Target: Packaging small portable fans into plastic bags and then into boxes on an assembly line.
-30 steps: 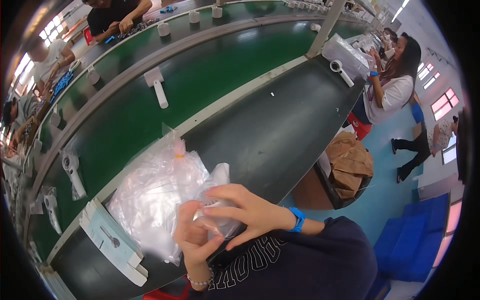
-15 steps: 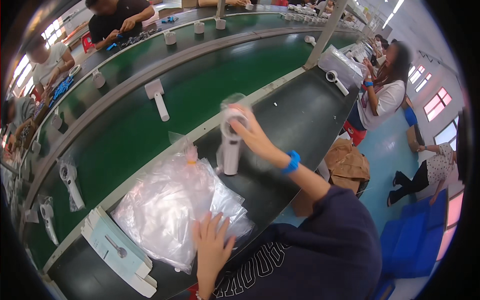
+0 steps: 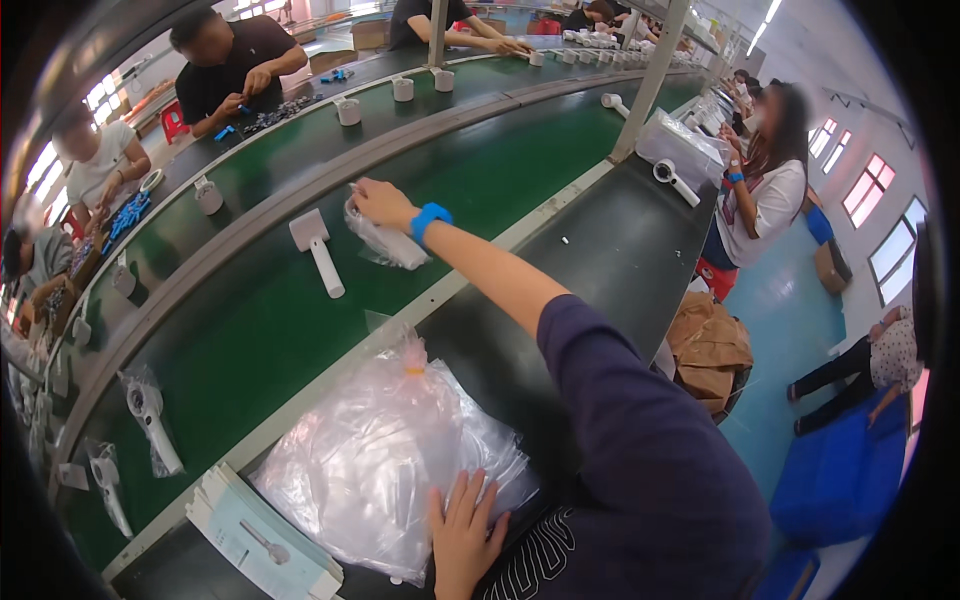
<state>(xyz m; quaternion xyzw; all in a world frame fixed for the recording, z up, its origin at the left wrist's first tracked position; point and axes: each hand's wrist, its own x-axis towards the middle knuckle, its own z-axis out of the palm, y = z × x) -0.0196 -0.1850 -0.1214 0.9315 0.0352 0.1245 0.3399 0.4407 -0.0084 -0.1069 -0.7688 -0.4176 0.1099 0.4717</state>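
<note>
My right hand (image 3: pixel 385 205) reaches over the green conveyor belt, its fingers closed on the end of a clear plastic bag with a white handheld device (image 3: pixel 398 248) inside. The bagged device lies low over the belt; whether it touches the belt I cannot tell. To its left on the belt rests an unbagged white device (image 3: pixel 320 255) with a broad head and a round handle. My left hand (image 3: pixel 468 530) is spread flat, fingers apart, on the lower right edge of a large pile of clear plastic bags (image 3: pixel 350 460).
Printed light-green boxes (image 3: pixel 255 545) lie left of the bags. Bagged devices (image 3: pixel 150 420) sit farther left on the belt. A metal post (image 3: pixel 650 85) rises at the bench's far end, beside another device (image 3: pixel 677 183). Co-workers sit across the line and at right. A brown paper-lined bin (image 3: pixel 708 345) stands below.
My right hand has carried the bagged device from above the dark bench, forward and left, onto or just over the green belt. My left hand stays on the plastic bags.
</note>
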